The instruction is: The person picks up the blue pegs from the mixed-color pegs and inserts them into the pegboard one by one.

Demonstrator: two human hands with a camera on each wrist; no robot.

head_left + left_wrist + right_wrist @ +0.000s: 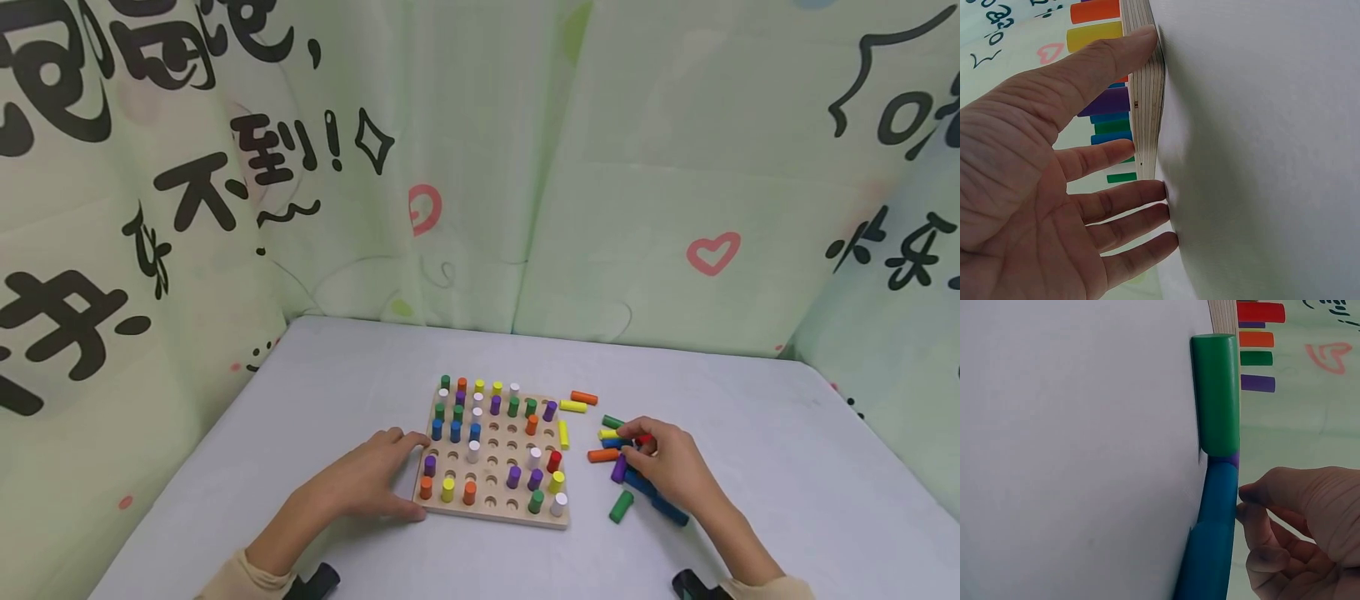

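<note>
A wooden pegboard (pixel 492 500), partly filled with coloured pegs, lies flat on the white table. My left hand (pixel 367 483) rests at the board's left side, its thumb at the near corner and index finger farther up the edge. The left wrist view shows these fingers (pixel 1122 200) spread and fairly straight. To the right of the board, my right hand (pixel 663 458) hovers over loose pegs, with thumb and index fingertips slightly apart. A red peg (pixel 643 439) shows partly beneath it. Blue pegs (pixel 1207 556) and a green peg (pixel 1216 394) lie nearby in the right wrist view.
Loose yellow pegs (pixel 564 435) and an orange peg (pixel 584 397) lie by the board's right edge. Another orange peg (pixel 603 456) and a purple peg (pixel 618 469) sit left of my right hand. A printed curtain (pixel 480 250) hangs behind the table.
</note>
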